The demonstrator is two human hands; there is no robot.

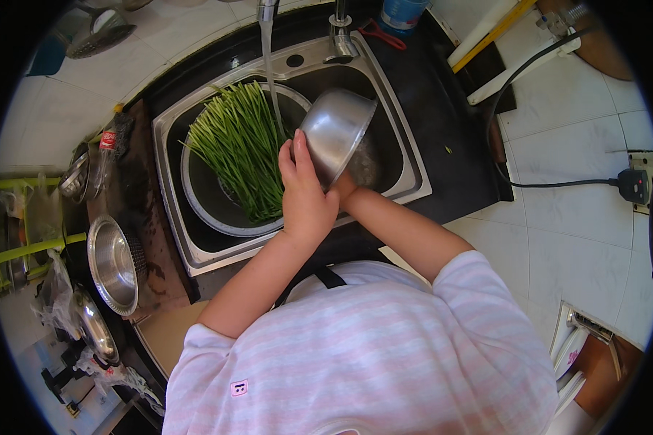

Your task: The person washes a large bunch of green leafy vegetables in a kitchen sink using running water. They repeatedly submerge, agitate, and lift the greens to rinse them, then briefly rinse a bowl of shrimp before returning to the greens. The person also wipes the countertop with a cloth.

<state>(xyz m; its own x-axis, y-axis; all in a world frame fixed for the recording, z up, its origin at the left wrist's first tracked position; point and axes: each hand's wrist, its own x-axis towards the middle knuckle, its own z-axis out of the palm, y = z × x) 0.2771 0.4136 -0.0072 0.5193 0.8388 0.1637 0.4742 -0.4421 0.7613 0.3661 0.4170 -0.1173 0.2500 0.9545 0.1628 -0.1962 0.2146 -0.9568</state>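
A stainless steel bowl [340, 128] is tilted on its side over the sink [178, 228]. My left hand [307, 187] holds it by the outer wall, with the thumb near the rim. Behind the rim goes my right hand [347, 184]; its fingers are hidden by the bowl, so its grip does not show. To the left, a bundle of long green stalks, apparently garlic chives [239, 152], lies in a large round metal basin [209, 220]. A stream of water [272, 70] runs from the faucet [266, 10] into the basin beside the stalks.
A perforated steel colander [114, 266] stands left of the sink, near a plastic bottle [106, 152] and a metal lid [95, 323]. At the back right are a red-handled peeler [383, 35] and a blue container [401, 15]. A black cable [566, 184] runs along the right wall.
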